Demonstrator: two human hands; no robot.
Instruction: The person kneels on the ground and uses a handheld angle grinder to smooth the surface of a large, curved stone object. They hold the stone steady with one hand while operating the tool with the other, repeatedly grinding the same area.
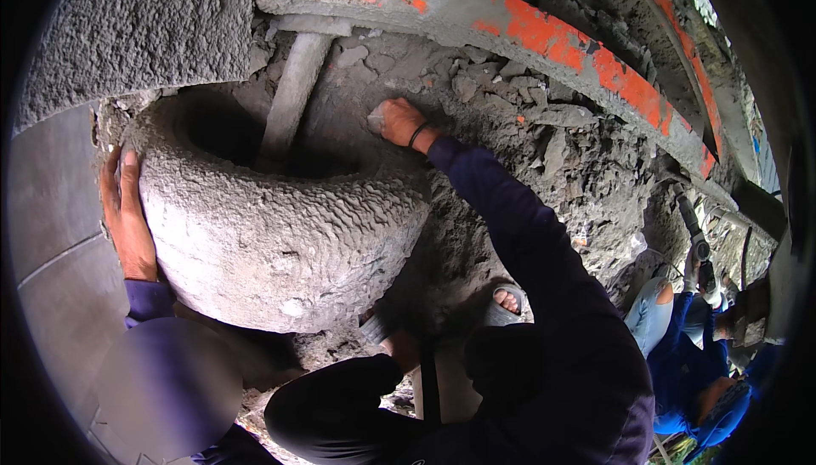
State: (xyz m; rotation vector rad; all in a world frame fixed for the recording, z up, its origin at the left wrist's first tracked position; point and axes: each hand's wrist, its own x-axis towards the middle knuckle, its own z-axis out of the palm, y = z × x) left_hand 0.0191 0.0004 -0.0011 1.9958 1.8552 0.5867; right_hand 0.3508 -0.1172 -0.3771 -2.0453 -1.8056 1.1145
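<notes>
A large round concrete pot (280, 252), rough and ridged near its rim, stands in front of me with a dark hollow in its top. My left hand (132, 218) lies against the pot's left side, fingers stretched out. Beyond the pot's far right rim, my right hand (398, 121) is closed, knuckles up, close to the grey cement surface. A small pale edge shows at its fingers, but what it grips cannot be made out. A cement-crusted bar (296, 95) slants down into the hollow.
A curved metal frame (544, 27) with worn orange paint and caked cement spans the far side. Rough cement rubble (552, 150) lies to the right. Grey floor tiles (59, 201) are at left. A co-worker in blue (693, 371) crouches at right beside a dark tool (695, 235).
</notes>
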